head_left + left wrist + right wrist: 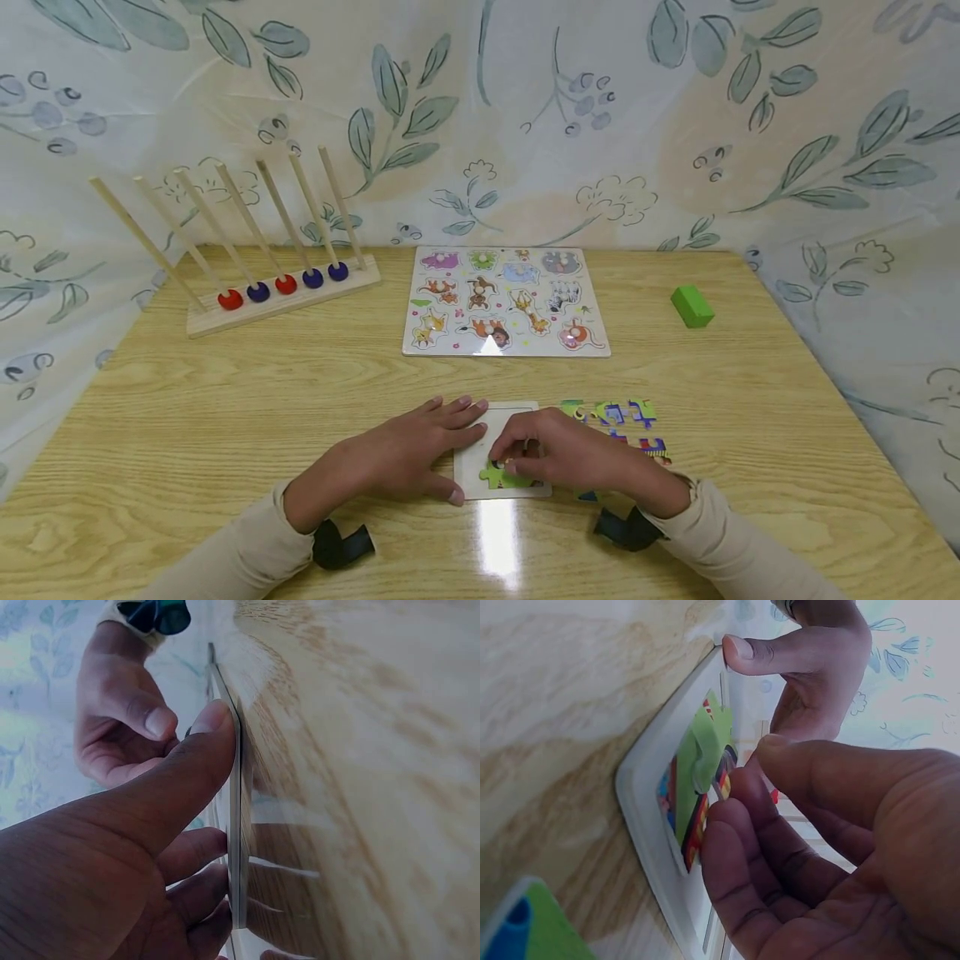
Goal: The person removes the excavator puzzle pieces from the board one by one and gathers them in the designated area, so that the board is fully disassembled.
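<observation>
A small pale puzzle tray (470,487) lies on the table, with green, picture-printed jigsaw pieces (495,478) in its near part. My left hand (405,450) rests along the tray's left side, fingers spread and thumb at the near corner; the left wrist view shows the thumb (206,724) on the tray's edge. Over the tray, my right hand (566,450) pinches a jigsaw piece (726,766) between thumb and fingertips, close against the pieces in the tray. Its fingers hide part of that piece. Several loose jigsaw pieces (643,411) lie right of the tray, partly behind my right hand.
A wooden peg rack (330,289) with red and blue beads stands at the back left. An animal knob-puzzle board (506,346) lies at the back middle, and a green block (692,307) sits at the back right. Patterned cloth (480,125) hangs behind the table.
</observation>
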